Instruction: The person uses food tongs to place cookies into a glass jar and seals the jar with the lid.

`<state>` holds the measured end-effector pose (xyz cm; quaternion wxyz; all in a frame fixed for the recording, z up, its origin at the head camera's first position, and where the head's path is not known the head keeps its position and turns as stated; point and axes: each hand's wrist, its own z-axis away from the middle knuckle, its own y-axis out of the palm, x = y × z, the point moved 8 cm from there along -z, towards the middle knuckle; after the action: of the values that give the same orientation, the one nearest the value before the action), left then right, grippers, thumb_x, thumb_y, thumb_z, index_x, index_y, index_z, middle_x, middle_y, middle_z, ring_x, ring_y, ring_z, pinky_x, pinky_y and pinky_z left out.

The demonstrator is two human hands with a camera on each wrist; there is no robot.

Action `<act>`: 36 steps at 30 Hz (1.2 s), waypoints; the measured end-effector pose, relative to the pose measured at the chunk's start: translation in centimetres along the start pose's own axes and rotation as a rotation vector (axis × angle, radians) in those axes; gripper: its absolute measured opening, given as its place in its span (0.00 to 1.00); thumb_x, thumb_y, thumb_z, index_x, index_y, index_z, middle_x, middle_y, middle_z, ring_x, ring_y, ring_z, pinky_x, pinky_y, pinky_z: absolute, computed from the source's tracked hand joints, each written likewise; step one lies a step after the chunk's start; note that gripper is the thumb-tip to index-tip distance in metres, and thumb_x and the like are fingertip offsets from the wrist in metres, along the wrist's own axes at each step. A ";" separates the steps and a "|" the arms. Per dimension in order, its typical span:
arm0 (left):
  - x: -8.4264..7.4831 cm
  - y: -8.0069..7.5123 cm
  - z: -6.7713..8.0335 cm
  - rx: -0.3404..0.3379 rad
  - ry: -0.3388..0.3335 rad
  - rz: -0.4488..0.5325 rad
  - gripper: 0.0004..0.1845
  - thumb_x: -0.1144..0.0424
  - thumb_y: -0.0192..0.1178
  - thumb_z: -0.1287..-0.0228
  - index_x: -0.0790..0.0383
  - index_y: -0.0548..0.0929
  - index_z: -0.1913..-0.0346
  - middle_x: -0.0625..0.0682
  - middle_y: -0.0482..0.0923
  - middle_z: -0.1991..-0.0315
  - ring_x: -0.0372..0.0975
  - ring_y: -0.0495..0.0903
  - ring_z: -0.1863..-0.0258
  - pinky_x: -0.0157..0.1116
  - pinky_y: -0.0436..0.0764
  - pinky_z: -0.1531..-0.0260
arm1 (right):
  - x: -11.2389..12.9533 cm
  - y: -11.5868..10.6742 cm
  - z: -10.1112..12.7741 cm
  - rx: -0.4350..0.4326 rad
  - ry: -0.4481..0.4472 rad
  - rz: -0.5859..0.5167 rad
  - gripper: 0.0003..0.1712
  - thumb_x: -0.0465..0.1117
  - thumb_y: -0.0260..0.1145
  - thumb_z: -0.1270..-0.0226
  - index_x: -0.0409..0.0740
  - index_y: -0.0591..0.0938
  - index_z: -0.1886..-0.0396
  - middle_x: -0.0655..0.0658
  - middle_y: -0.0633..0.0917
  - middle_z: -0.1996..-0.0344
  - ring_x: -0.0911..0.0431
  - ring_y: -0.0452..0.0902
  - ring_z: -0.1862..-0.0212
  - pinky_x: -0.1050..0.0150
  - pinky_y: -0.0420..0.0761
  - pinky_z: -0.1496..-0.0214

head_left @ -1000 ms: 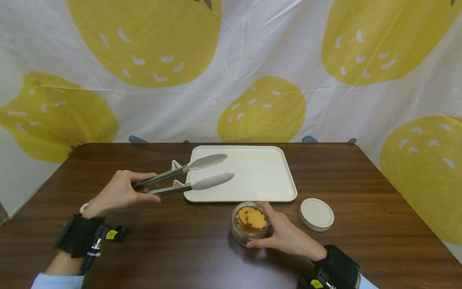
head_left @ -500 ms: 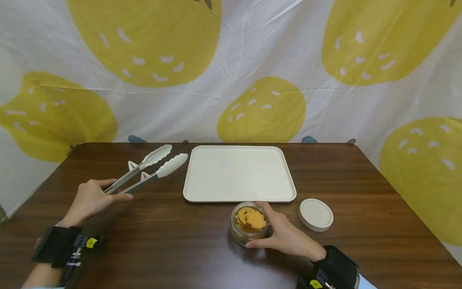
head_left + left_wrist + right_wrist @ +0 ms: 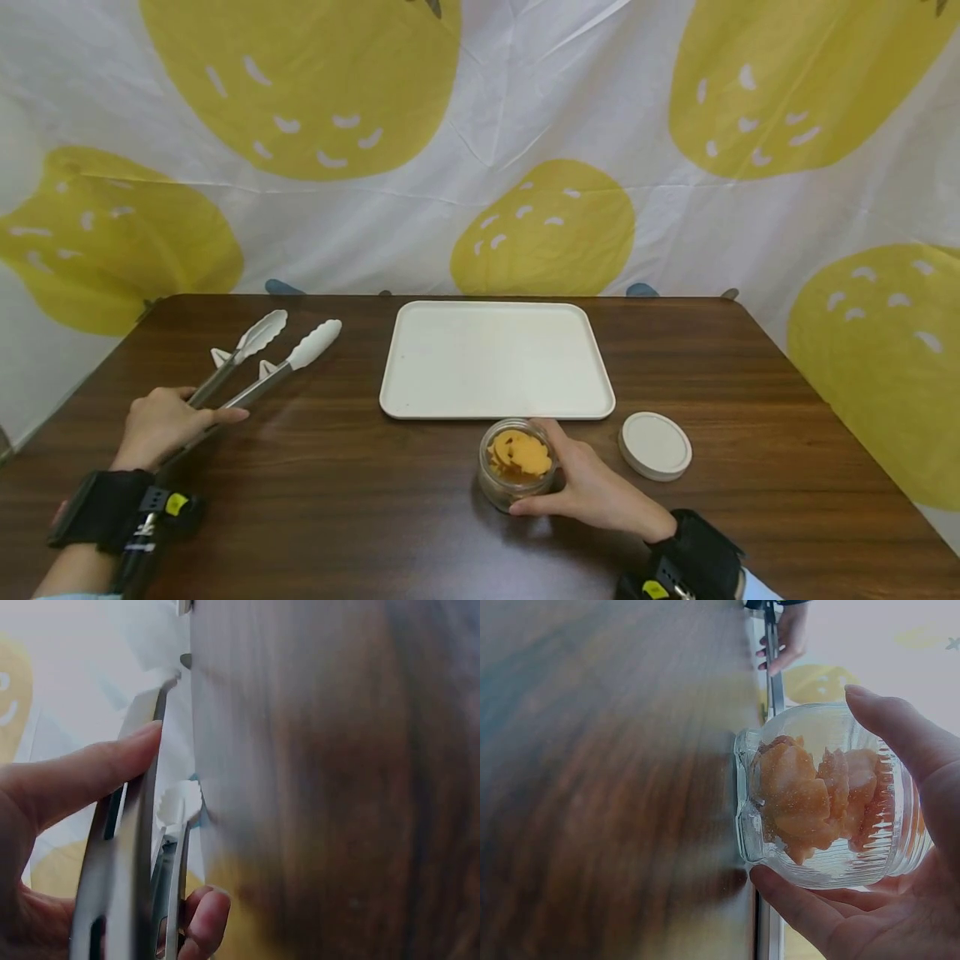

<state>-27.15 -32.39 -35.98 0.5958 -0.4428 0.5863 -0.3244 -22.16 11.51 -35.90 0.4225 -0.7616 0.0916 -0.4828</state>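
Observation:
On the left of the table, my left hand [image 3: 160,429] grips the metal arms of a pair of tongs [image 3: 273,379] with white scalloped tips. The tips are spread apart and point away to the back right; in the left wrist view the thumb lies along one arm and fingers are at the other. Near the front middle, my right hand [image 3: 592,487] holds a clear glass jar [image 3: 825,870], thumb on one side and fingers on the other. Orange-yellow crackers [image 3: 799,795] lie inside the uncovered jar, which stands upright on the table.
A white rectangular tray [image 3: 498,362] lies behind the jar. The jar's round white lid [image 3: 656,446] sits to the right of my right hand. A curtain [image 3: 337,225] with yellow fruit prints hangs behind the dark wooden table [image 3: 360,517].
My left hand has carried the tongs leftward and down, away from above the tray to the table's left side. My right hand and the jar have stayed in place.

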 end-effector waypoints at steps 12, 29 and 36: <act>0.8 0.3 -0.4 0.089 -0.085 -0.014 0.42 0.34 0.64 0.64 0.77 0.71 0.72 0.62 0.68 0.79 0.50 0.66 0.77 0.39 0.66 0.80 | 0.0 0.1 0.0 0.000 -0.009 -0.006 0.46 0.59 0.70 0.57 0.49 0.60 0.41 0.51 0.77 0.54 0.59 0.73 0.53 0.59 0.71 0.52; 0.9 1.7 -0.3 0.309 -0.224 -0.078 0.69 0.28 0.64 0.74 0.94 0.55 0.48 0.88 0.50 0.57 0.75 0.51 0.55 0.65 0.61 0.64 | 0.1 -0.1 0.0 -0.005 -0.007 0.000 0.45 0.59 0.70 0.57 0.50 0.60 0.41 0.51 0.77 0.55 0.60 0.73 0.53 0.59 0.71 0.52; 0.6 2.0 -0.3 0.342 -0.225 -0.085 0.74 0.29 0.65 0.75 0.94 0.45 0.45 0.90 0.44 0.53 0.77 0.46 0.52 0.68 0.57 0.59 | 0.2 -0.2 0.1 -0.006 -0.011 0.011 0.46 0.60 0.70 0.58 0.51 0.60 0.41 0.52 0.77 0.54 0.60 0.73 0.53 0.58 0.71 0.52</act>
<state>-27.60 -32.18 -38.00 0.7098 -0.3927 0.4334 -0.3926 -22.02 11.56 -35.60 0.4233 -0.7649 0.0947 -0.4761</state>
